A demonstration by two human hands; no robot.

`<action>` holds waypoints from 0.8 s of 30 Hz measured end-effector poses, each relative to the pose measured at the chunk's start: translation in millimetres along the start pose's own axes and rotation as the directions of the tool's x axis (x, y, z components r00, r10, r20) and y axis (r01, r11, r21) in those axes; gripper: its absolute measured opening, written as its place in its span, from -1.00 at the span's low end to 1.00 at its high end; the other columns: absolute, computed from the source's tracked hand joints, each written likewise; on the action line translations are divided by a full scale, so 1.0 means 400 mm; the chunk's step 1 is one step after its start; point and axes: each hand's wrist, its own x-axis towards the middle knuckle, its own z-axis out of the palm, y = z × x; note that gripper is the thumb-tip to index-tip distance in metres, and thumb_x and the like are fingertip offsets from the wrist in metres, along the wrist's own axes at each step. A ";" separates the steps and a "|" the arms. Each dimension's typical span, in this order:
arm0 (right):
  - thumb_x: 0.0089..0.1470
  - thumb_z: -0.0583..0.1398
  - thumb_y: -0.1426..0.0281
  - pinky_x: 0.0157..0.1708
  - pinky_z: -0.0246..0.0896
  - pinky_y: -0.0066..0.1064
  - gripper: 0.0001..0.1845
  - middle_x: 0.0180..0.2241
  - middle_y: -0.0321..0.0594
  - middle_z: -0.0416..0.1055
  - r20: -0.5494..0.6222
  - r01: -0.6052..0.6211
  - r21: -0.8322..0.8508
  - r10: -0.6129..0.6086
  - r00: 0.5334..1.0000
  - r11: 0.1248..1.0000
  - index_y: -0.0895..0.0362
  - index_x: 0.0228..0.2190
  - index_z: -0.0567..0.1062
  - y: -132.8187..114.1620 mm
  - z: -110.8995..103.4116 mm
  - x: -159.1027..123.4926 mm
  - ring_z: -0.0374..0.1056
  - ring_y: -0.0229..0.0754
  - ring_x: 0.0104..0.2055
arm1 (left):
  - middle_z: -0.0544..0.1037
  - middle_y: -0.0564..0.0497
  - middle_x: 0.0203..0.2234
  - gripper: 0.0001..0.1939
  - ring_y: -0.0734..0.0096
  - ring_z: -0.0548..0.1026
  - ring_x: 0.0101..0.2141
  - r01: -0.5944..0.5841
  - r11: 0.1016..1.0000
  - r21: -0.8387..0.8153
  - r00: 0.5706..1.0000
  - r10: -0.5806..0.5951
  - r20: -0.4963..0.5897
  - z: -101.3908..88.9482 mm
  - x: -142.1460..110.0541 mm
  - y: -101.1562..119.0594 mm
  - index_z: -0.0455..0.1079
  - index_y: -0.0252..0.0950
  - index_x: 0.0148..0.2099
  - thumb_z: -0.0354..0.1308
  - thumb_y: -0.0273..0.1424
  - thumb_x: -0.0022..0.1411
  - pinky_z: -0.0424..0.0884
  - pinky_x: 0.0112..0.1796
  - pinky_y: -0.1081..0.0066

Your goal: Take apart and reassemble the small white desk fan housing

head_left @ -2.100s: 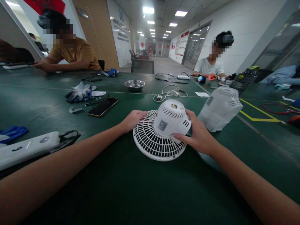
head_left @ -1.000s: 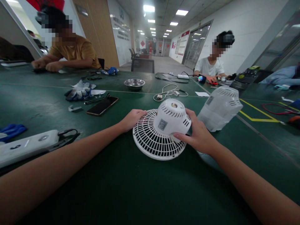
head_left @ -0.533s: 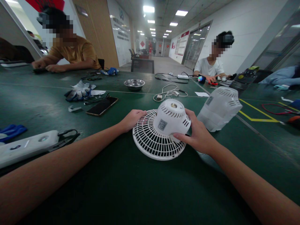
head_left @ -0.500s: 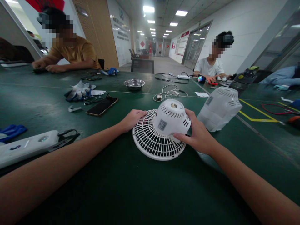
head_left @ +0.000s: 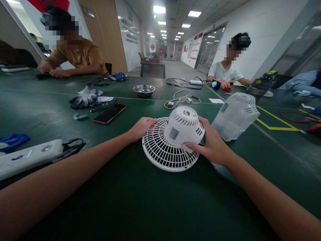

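Observation:
A white fan head lies face down on the green table, its round grille (head_left: 160,150) against the tabletop and its slotted motor housing (head_left: 184,127) pointing up. On the grille's far left rim rests my left hand (head_left: 142,129), closed over the edge; its fingertips are partly hidden. My right hand (head_left: 212,142) grips the housing from the right, thumb in front and fingers behind. To the right of that hand a white plastic housing piece (head_left: 234,117) with vent slots stands tilted, apart from the fan head.
Left of me lie a phone (head_left: 109,113), blue-and-white gloves (head_left: 85,97) and a white power strip (head_left: 32,157). Farther back are a metal bowl (head_left: 143,89) and a coiled white cable (head_left: 180,99). Two people sit across the table (head_left: 150,201).
My hands and the fan head stay in place. Across the table, the person in white has moved an arm out to the right, along with a pale object there.

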 end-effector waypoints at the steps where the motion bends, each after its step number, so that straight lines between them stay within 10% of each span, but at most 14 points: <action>1: 0.02 0.33 0.04 0.03 0.37 0.20 -0.04 0.20 0.10 0.33 0.000 0.003 -0.001 -0.003 1.000 1.000 0.08 0.29 0.04 0.000 0.000 0.000 0.39 0.29 0.11 | 0.59 -0.02 -0.36 -0.69 0.35 0.54 -0.34 -0.003 1.000 0.008 1.000 0.003 -0.001 0.000 0.000 0.000 0.48 -0.30 -0.27 0.08 -0.18 0.34 0.44 -0.27 0.34; 24: 0.00 0.34 0.03 0.04 0.37 0.18 -0.02 0.17 0.08 0.37 0.002 0.011 0.017 -0.011 1.000 1.000 0.07 0.29 0.04 0.002 0.000 0.001 0.41 0.26 0.09 | 0.57 -0.01 -0.42 -0.70 0.37 0.52 -0.38 0.008 1.000 -0.002 0.999 -0.009 -0.037 0.008 -0.008 0.013 0.46 -0.28 -0.34 0.06 -0.23 0.36 0.43 -0.30 0.36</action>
